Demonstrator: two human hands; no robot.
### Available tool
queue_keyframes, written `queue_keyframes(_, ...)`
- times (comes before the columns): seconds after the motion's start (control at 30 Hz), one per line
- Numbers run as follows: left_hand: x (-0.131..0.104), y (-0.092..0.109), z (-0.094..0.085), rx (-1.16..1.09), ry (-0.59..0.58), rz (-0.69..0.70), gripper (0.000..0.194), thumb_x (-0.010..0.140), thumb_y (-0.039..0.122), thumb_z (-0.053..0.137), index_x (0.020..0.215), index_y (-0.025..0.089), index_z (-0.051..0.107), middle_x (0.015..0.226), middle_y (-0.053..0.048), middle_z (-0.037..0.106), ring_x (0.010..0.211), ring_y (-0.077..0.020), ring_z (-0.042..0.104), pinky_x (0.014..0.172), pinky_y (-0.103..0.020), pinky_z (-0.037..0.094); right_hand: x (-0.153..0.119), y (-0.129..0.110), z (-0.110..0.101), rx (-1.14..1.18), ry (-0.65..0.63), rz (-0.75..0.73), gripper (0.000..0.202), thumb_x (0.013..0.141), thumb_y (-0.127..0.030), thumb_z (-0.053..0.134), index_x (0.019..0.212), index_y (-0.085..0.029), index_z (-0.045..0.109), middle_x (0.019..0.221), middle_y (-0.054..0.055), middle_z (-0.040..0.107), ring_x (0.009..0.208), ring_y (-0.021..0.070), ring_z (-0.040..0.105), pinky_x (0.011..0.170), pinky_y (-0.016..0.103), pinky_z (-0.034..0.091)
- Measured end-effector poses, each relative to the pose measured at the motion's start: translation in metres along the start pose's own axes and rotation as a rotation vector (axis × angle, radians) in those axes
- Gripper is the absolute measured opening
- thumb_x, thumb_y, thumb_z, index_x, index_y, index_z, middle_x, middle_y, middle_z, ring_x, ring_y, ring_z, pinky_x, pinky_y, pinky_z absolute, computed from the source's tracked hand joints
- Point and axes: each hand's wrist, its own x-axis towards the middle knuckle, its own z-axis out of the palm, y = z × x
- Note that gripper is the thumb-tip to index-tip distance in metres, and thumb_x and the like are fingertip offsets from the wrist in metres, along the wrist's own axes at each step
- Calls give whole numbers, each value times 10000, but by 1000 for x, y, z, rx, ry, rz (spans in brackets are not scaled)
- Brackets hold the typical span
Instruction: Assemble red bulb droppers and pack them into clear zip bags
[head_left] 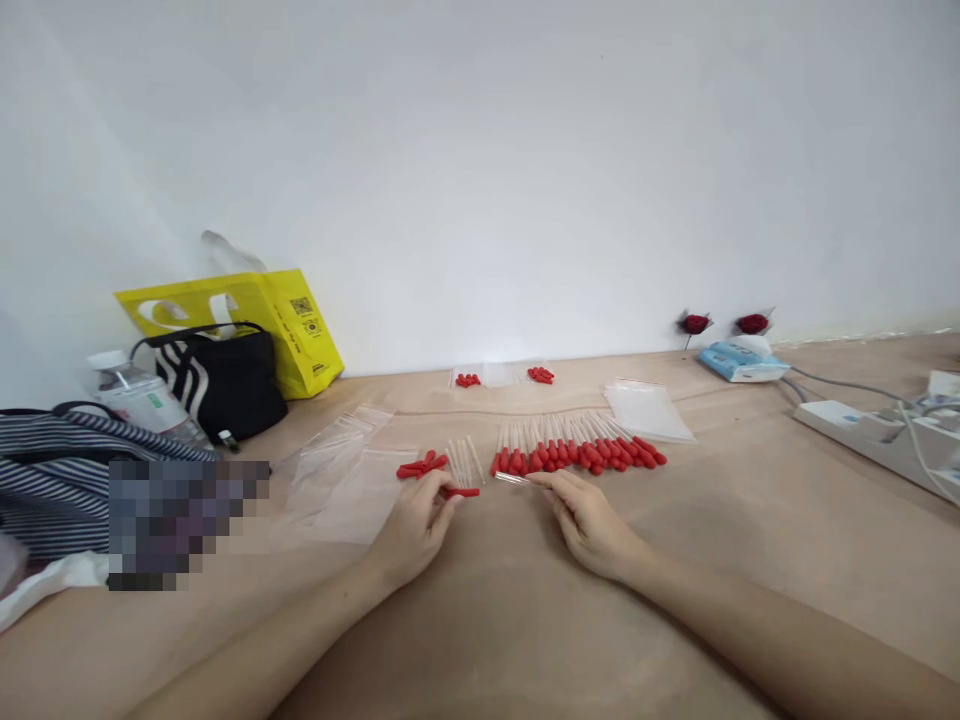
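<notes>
My left hand (422,520) pinches a red rubber bulb (463,492) that points right. In my right hand (583,518) is a thin clear tube (513,479), its free end toward the left; a small gap separates it from the bulb. Several loose red bulbs (422,466) lie just beyond my left hand, beside a few clear tubes (466,460). Past my right hand spreads a row of clear tubes with red bulbs (577,453) on their near ends.
Clear plastic bags (352,490) lie at left, another (649,410) at back right. Small bags with red bulbs (468,380) rest by the wall. A yellow bag (300,330), black bag (225,385) and bottle (150,400) stand left; tissues (739,363) and a power strip (870,430) are right.
</notes>
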Motion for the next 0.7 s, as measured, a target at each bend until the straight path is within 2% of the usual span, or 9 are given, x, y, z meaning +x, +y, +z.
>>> queue_keyframes(0.07, 5, 8, 8, -85, -39, -10, 140, 830, 199, 417, 930, 183, 513, 843, -38, 593, 765, -166, 563, 684, -279, 448, 0, -1, 0, -42, 9, -2, 291, 839, -121, 345, 1065, -196, 512, 880, 73, 601, 784, 175, 552, 692, 307, 431)
queue_keyframes(0.13, 9, 14, 16, -130, -49, -2, 200, 834, 177, 415, 997, 190, 529, 907, -48, 590, 837, -170, 557, 734, -286, 444, 0, -2, 0, -63, 41, 12, 246, 851, -156, 357, 1007, -188, 544, 836, 67, 606, 751, 172, 553, 680, 305, 424)
queue_keyframes(0.27, 13, 15, 27, -192, -46, 4, 206, 839, 173, 421, 941, 197, 598, 890, -43, 586, 833, -163, 555, 750, -284, 437, 1, -4, -1, -75, 101, 37, 186, 859, -200, 392, 897, -195, 574, 799, 38, 632, 717, 156, 565, 679, 301, 385)
queue_keyframes(0.47, 9, 12, 29, -272, -10, -43, 177, 839, 196, 429, 931, 170, 577, 877, -53, 613, 823, -172, 573, 746, -298, 452, 0, -4, -2, -102, 129, 57, 193, 856, -223, 415, 893, -214, 604, 773, 18, 663, 657, 138, 574, 662, 298, 327)
queue_keyframes(0.7, 9, 19, 28, -280, -1, -49, 159, 832, 221, 457, 904, 163, 587, 833, -36, 638, 765, -161, 583, 687, -270, 455, -1, -8, -2, -88, 43, 25, 212, 851, -253, 429, 923, -216, 625, 764, 39, 679, 621, 140, 575, 682, 305, 339)
